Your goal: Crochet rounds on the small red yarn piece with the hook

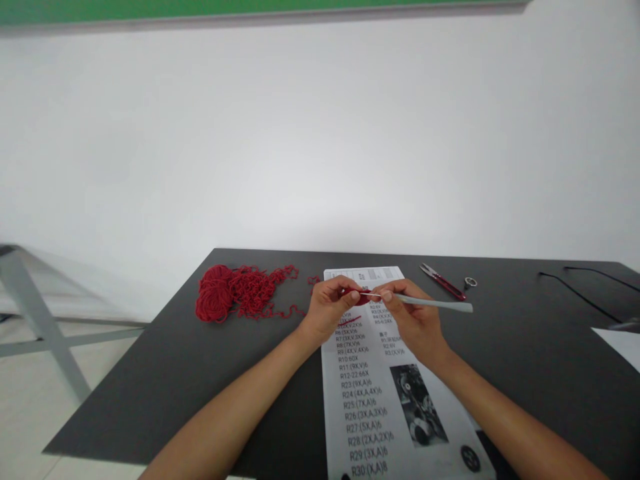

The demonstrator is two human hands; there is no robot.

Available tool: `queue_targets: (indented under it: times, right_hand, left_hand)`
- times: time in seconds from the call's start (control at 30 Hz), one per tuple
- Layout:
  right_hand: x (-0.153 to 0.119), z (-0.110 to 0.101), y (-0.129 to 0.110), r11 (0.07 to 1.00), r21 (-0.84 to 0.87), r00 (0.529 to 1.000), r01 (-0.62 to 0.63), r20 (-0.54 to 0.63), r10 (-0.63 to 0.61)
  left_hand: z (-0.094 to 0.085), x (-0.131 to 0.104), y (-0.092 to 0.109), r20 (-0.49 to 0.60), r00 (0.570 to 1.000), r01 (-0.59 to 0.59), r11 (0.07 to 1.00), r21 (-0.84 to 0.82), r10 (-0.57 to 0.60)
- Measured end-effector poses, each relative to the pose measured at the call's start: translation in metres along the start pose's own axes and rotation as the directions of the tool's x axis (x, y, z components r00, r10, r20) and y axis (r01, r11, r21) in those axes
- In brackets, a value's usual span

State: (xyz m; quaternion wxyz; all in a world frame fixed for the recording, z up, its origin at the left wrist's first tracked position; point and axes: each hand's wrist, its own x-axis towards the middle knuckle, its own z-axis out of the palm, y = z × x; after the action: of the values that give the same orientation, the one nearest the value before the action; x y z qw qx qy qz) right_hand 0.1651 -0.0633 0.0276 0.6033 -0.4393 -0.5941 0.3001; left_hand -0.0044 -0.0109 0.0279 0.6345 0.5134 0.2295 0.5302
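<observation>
Over the top of a printed pattern sheet (357, 400), my left hand (333, 303) pinches a small piece of red crochet work (364, 297), partly covered by the fingers. My right hand (411, 317) grips a crochet hook (435, 303) with a pale grey handle, its thin metal shaft pointing left at the red piece. The hook's tip meets the piece between my two hands; the exact stitch is too small to make out. A short red yarn tail (350, 321) hangs below my left fingers.
At the left lies a red yarn ball (214, 295) beside a tangled heap of loose yarn (253, 290). Red-handled thread snips (444, 281) and a small metal ring (471, 282) lie behind my right hand. Eyeglasses' dark temples (580, 297) and white paper (620, 350) are at right.
</observation>
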Motion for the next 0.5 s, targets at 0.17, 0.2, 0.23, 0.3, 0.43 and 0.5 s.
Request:
queue_targets:
  times: [0.17,0.2,0.23,0.3,0.43,0.5]
  right_hand:
    - [0.0034,-0.007,-0.0003,0.998,-0.048,0.997,0.041,0.069,-0.038]
    - [0.0041,-0.0082,-0.0007,0.998,-0.047,0.995,0.045,0.085,-0.041]
    - [0.0047,-0.009,-0.0011,0.998,-0.046,0.994,0.047,0.102,-0.042]
    - [0.0054,-0.0097,-0.0019,0.998,-0.047,0.992,0.047,0.118,-0.041]
    - [0.0058,-0.0069,-0.0038,0.994,-0.066,0.993,0.082,0.095,-0.076]
    - [0.0064,-0.0049,-0.0052,0.994,-0.056,0.992,0.094,0.096,-0.088]
  left_hand:
    - [-0.0012,0.0001,0.0017,-0.001,1.0,0.002,0.998,0.057,-0.002]
    - [-0.0012,0.0,0.0019,-0.005,1.0,0.001,0.998,0.063,-0.001]
    - [-0.0013,0.0,0.0021,-0.01,1.0,0.003,0.998,0.068,-0.002]
    - [-0.0015,0.0001,0.0022,-0.017,1.0,0.011,0.998,0.068,-0.01]
    - [-0.0028,0.0007,0.0013,-0.025,0.999,0.023,0.998,0.065,-0.021]
    - [-0.004,0.0011,0.0003,-0.026,0.999,0.03,0.998,0.058,-0.029]
